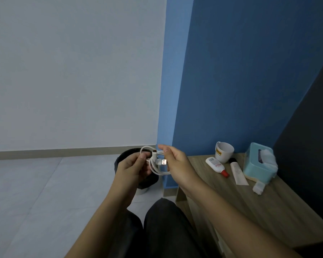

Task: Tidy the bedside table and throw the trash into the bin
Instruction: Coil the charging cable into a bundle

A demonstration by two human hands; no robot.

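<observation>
A coiled white USB cable is held between both hands, in the air over the black bin on the floor. My left hand pinches the coil's left side. My right hand grips its right side, with the USB plug pointing toward it. To the right stands the wooden bedside table. On it are a white mug, a white bottle with a red cap, a white tube, a teal tissue box and a small crumpled white piece.
The bin stands in the corner where the white wall meets the blue wall. A dark headboard or bed edge rises at the right. My dark-trousered legs fill the bottom centre. Pale floor tiles spread to the left.
</observation>
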